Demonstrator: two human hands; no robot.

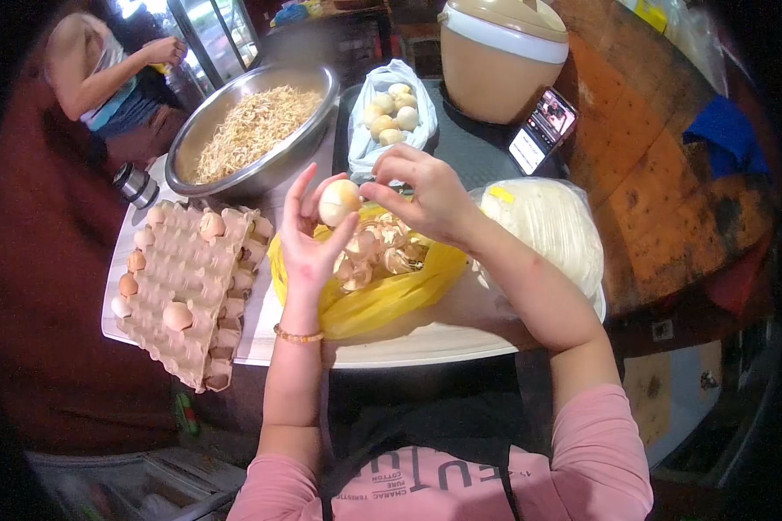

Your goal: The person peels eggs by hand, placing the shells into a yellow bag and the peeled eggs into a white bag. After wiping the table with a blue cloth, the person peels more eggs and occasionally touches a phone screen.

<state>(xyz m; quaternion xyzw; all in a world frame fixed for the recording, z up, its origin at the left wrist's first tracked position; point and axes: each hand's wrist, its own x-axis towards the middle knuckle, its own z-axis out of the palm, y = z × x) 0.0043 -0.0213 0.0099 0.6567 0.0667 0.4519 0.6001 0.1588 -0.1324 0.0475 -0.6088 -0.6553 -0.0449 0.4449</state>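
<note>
My left hand holds a pale yellowish egg upright between thumb and fingers. Close beside the egg's right side is my right hand, its fingers bent and drawn toward the thumb; anything between those fingertips is too small to make out. Below both hands a yellow plastic bag lies spread, with broken eggshells heaped inside. Farther back, a whitish plastic bag holds several similar pale eggs.
At left, stacked cardboard egg trays carry several eggs. Behind them stands a metal bowl of pale thin strands. A plastic-wrapped white bundle, propped phone and tan cooler are at right. Another person stands back left.
</note>
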